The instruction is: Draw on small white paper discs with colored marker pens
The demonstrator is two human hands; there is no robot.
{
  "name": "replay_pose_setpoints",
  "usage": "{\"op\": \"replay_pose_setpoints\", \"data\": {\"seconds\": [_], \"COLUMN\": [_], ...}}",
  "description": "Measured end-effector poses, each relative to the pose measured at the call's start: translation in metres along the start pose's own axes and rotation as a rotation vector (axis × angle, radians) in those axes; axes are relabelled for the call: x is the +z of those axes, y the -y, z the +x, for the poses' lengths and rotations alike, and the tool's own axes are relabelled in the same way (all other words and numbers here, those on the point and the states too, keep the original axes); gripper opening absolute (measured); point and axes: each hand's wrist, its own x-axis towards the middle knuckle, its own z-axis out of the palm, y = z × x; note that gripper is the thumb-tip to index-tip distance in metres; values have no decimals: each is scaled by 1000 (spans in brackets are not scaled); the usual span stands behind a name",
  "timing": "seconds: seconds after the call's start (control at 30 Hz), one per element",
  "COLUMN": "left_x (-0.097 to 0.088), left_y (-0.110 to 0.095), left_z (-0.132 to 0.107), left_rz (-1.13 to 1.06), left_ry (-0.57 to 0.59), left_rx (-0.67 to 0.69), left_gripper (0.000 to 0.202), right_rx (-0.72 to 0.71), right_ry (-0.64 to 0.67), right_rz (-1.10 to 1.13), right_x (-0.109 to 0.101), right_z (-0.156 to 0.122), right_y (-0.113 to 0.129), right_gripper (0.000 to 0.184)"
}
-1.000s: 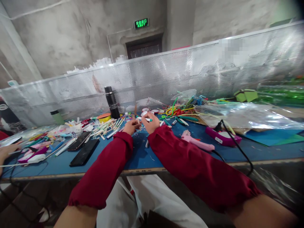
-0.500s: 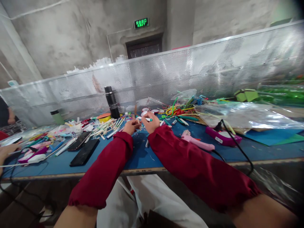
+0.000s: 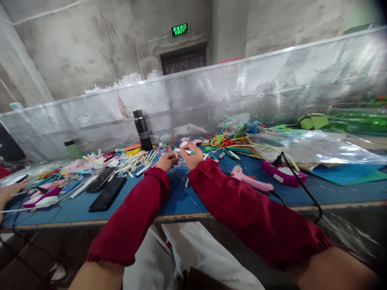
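Observation:
My right hand (image 3: 195, 159) is closed round a white marker pen (image 3: 188, 152) with a green end. Close by on its left, my left hand (image 3: 165, 162) has its fingers pinched on a small flat tan stick (image 3: 176, 155). Both hands are just above the blue table (image 3: 177, 197), with the stick between them. The marker's far tip is too small to make out. Loose sticks and pens (image 3: 145, 163) lie left of my left hand, and a pink glue gun (image 3: 250, 181) lies right of my right hand.
A black flask (image 3: 142, 131) stands behind my hands. Left lie two phones (image 3: 108, 194) and a tangle of craft bits; another person's hand (image 3: 10, 191) is at the far left. Right are a purple power strip (image 3: 284, 175) with a black cord, pipe cleaners and plastic bags (image 3: 314, 147).
My hands, the marker and the stick keep almost the same place. At the far left the other person's body has shifted a little.

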Motion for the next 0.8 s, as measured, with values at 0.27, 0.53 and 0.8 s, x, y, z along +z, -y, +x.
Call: {"op": "replay_pose_setpoints", "data": {"seconds": [0.27, 0.53, 0.8], "left_x": [0, 0, 1], "left_y": [2, 1, -1], "left_z": [2, 1, -1], "left_rz": [-13, -3, -13], "left_ry": [40, 29, 35], "left_rx": [11, 10, 6], "left_gripper": [14, 22, 14], "right_rx": [4, 21, 22], "right_ry": [-15, -30, 18], "right_rz": [11, -12, -14], "right_x": [0, -1, 0], "right_z": [0, 0, 0], "right_y": [4, 4, 0], "right_gripper": [16, 15, 16]}}
